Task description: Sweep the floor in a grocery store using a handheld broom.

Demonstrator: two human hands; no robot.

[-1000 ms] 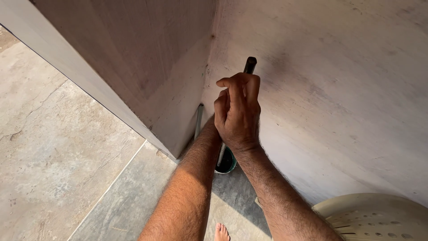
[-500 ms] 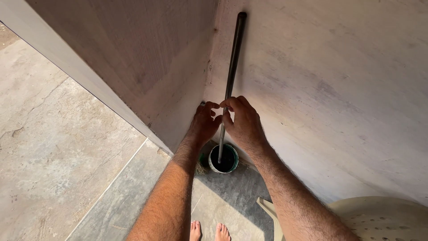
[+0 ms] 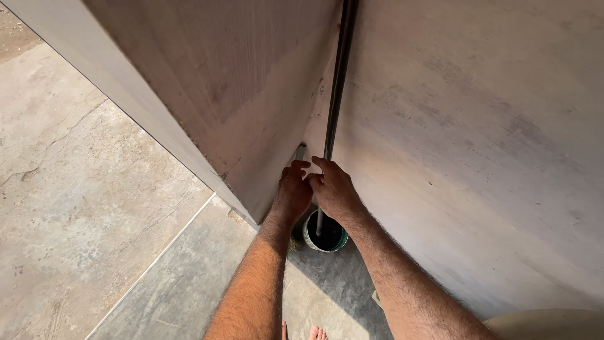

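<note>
Since the earlier frame both hands have slid lower down the long dark rod [image 3: 338, 82], which stands upright in the wall corner toward 12 o'clock. Left hand [image 3: 291, 192] and right hand [image 3: 335, 192] pinch its lower shaft, forearms extended, above the small green can [image 3: 327, 236].

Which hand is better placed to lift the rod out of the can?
Probably right. The right hand already has its fingers at the rod, just above the can. The left hand sits beside it, nearer the wall corner.
</note>
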